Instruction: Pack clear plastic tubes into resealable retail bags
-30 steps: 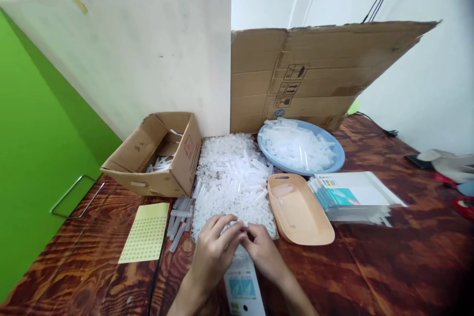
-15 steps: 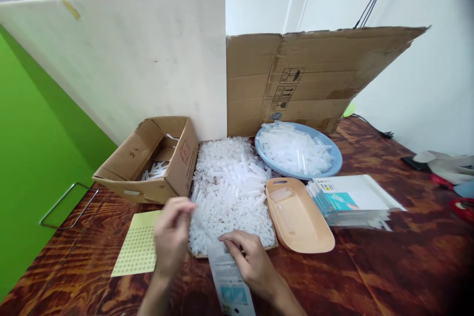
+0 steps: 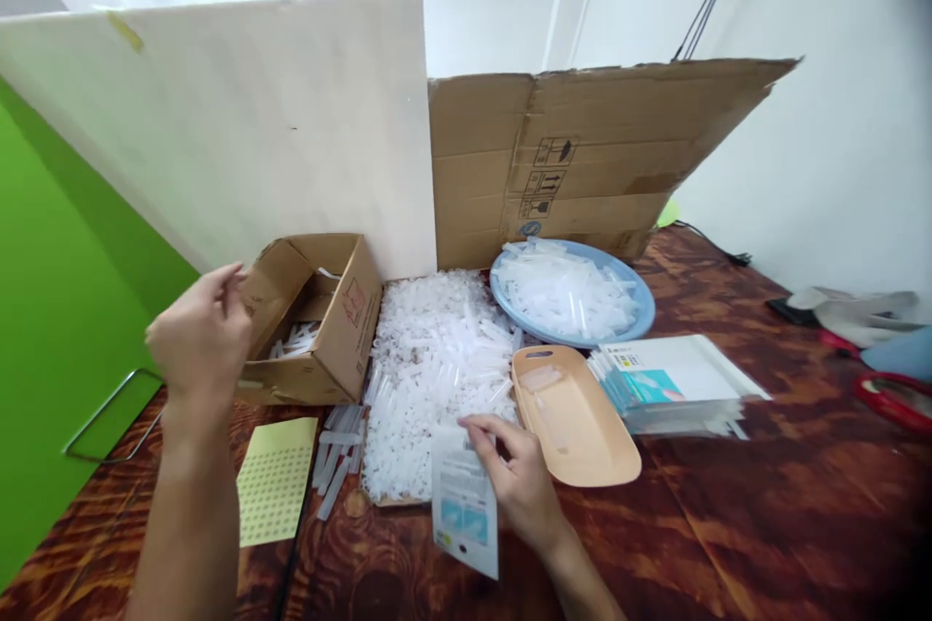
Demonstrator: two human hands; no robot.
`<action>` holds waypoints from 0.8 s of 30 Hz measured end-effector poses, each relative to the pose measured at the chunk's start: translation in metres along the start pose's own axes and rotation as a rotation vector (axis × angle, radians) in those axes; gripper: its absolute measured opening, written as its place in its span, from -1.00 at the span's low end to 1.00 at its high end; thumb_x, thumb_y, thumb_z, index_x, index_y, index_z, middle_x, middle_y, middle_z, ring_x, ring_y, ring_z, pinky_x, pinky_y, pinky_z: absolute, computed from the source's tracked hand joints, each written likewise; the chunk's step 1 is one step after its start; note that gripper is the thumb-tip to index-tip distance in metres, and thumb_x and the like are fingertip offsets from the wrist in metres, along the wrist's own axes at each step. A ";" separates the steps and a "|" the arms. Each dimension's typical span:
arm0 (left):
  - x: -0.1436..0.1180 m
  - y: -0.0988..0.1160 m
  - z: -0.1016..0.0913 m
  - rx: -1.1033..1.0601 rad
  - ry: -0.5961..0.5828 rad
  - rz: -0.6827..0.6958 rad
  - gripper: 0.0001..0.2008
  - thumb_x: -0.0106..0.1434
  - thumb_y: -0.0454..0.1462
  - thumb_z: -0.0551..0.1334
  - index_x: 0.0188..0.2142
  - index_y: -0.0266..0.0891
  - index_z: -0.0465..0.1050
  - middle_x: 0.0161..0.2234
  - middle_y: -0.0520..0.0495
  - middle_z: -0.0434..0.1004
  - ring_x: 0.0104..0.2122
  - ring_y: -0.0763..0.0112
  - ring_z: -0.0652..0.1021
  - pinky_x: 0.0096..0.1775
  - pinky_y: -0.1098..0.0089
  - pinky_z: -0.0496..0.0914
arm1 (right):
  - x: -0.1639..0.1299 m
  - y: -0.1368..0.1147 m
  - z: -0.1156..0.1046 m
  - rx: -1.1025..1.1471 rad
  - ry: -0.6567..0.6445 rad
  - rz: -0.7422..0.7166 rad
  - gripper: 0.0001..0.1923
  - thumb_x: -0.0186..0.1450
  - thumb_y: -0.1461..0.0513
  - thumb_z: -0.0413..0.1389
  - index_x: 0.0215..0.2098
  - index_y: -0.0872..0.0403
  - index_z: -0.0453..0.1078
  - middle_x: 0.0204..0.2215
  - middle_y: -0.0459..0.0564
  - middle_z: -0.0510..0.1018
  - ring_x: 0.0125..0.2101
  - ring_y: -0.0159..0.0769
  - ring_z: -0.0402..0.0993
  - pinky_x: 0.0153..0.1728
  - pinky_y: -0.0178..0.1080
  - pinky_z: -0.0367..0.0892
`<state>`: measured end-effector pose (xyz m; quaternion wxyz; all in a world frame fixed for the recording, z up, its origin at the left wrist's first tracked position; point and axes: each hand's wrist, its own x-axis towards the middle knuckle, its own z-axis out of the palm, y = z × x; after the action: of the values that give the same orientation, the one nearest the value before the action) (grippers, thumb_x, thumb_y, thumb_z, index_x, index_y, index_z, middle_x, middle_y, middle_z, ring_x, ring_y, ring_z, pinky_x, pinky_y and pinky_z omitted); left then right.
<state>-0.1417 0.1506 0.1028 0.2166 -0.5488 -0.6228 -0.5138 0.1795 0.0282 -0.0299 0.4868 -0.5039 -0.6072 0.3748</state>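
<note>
My left hand [image 3: 200,330] is raised above the near left corner of the cardboard box [image 3: 313,320], fingers curled together; I cannot tell if it pinches anything. The box opening lies just to the right of this hand, and the left hand is the nearer one to it. My right hand [image 3: 520,480] pinches the top edge of 1 printed pouch [image 3: 464,505], which stands with its long axis pointing toward me, touching the near edge of the heap of clear tubes [image 3: 437,369]. I count 1 box, 1 beige tray [image 3: 582,427], 1 blue plate [image 3: 641,296], 1 yellow sheet [image 3: 277,477].
</note>
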 end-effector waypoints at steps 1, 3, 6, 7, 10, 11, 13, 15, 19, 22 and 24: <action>-0.021 0.013 -0.010 -0.027 0.036 0.045 -0.77 0.29 -0.28 0.33 -0.08 -0.30 0.60 -0.25 -0.11 0.71 -0.28 0.24 0.66 -0.16 0.21 0.52 | 0.002 0.001 0.001 0.002 0.075 0.025 -0.72 0.44 0.09 0.08 -0.15 0.05 0.58 -0.21 0.06 0.67 -0.21 -0.13 0.59 -0.19 -0.22 0.43; -0.073 0.043 -0.028 -0.242 -0.104 0.071 -0.72 0.32 -0.29 0.29 0.01 -0.23 0.55 -0.22 -0.09 0.69 -0.29 0.27 0.66 -0.15 0.23 0.55 | 0.005 0.000 0.003 0.016 0.209 0.076 -0.69 0.43 0.06 0.08 -0.12 0.07 0.57 -0.16 0.10 0.66 -0.15 -0.07 0.58 -0.14 -0.18 0.45; -0.152 0.083 -0.041 -0.505 -0.651 0.136 -0.66 0.35 -0.23 0.25 0.11 -0.13 0.48 0.00 -0.13 0.63 -0.04 0.18 0.63 -0.01 0.24 0.54 | 0.004 -0.009 0.010 0.079 0.243 0.117 -0.63 0.44 0.03 0.06 0.00 0.08 0.55 -0.04 0.15 0.62 -0.02 -0.02 0.54 -0.03 -0.10 0.46; -0.173 0.092 -0.040 -0.550 -0.734 0.158 -0.55 0.34 -0.20 0.27 0.21 -0.14 0.39 0.09 -0.17 0.57 0.04 0.14 0.59 0.03 0.22 0.52 | 0.001 -0.014 0.012 0.124 0.183 0.116 -0.60 0.45 0.03 0.05 0.07 0.07 0.51 0.02 0.15 0.59 0.03 0.00 0.52 -0.01 -0.08 0.47; -0.208 0.097 -0.028 -0.622 -0.711 0.087 -0.55 0.37 -0.26 0.24 0.24 -0.13 0.35 0.19 -0.17 0.47 0.15 0.13 0.50 0.15 0.19 0.43 | -0.010 -0.027 0.017 0.257 -0.097 0.061 -0.53 0.47 0.02 0.01 0.26 -0.01 0.36 0.15 0.12 0.49 0.13 -0.01 0.44 0.04 -0.05 0.46; -0.212 0.094 -0.025 -0.637 -0.662 0.026 -0.62 0.39 -0.29 0.21 0.19 -0.12 0.40 0.15 -0.14 0.52 0.12 0.16 0.52 0.15 0.20 0.43 | -0.013 -0.029 0.018 0.283 -0.156 0.048 -0.54 0.48 0.03 0.00 0.27 -0.02 0.35 0.15 0.12 0.50 0.12 -0.02 0.45 0.05 -0.04 0.46; -0.212 0.084 -0.024 -0.650 -0.599 -0.150 -0.74 0.42 -0.30 0.17 0.05 -0.12 0.50 0.01 -0.08 0.62 0.00 0.23 0.60 0.07 0.28 0.46 | -0.015 -0.029 0.020 0.304 -0.131 0.054 -0.59 0.47 0.05 0.03 0.20 -0.02 0.41 0.08 0.11 0.54 0.03 -0.08 0.51 0.05 -0.06 0.46; -0.208 0.076 -0.027 -0.673 -0.615 -0.336 -0.82 0.42 -0.25 0.19 -0.06 -0.15 0.54 -0.12 -0.07 0.66 -0.14 0.27 0.63 -0.07 0.36 0.50 | -0.011 -0.026 0.021 0.322 -0.010 0.086 -0.63 0.43 0.06 0.10 0.14 -0.01 0.44 0.03 0.10 0.55 -0.10 -0.15 0.56 -0.07 -0.13 0.53; -0.204 0.069 -0.029 -0.779 -0.732 -0.481 -0.80 0.40 -0.16 0.22 -0.14 -0.21 0.55 -0.16 -0.11 0.65 -0.21 0.25 0.62 -0.18 0.39 0.49 | 0.003 -0.019 0.021 0.334 0.075 0.069 -0.70 0.34 0.08 0.23 -0.01 0.03 0.50 -0.16 0.05 0.59 -0.35 -0.28 0.53 -0.35 -0.27 0.51; -0.201 0.069 -0.024 -0.793 -0.671 -0.421 -0.83 0.37 -0.21 0.26 -0.08 -0.16 0.53 -0.11 -0.09 0.62 -0.12 0.24 0.59 -0.06 0.34 0.45 | 0.009 -0.016 0.020 0.301 0.126 0.036 -0.83 0.35 0.13 0.23 -0.27 0.07 0.54 -0.43 -0.05 0.55 -0.46 -0.32 0.48 -0.40 -0.31 0.43; -0.199 0.068 -0.019 -0.782 -0.567 -0.326 -0.86 0.34 -0.27 0.30 -0.10 -0.13 0.53 -0.13 -0.07 0.61 -0.10 0.26 0.57 -0.01 0.30 0.42 | 0.011 -0.014 0.020 0.273 0.154 0.001 -0.85 0.36 0.15 0.22 -0.31 0.06 0.53 -0.44 -0.05 0.55 -0.43 -0.30 0.49 -0.38 -0.30 0.42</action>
<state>-0.0250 0.0333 -0.0289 -0.2655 -0.6022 -0.4957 -0.5666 0.1570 0.0365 -0.0196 0.5959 -0.4605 -0.5110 0.4143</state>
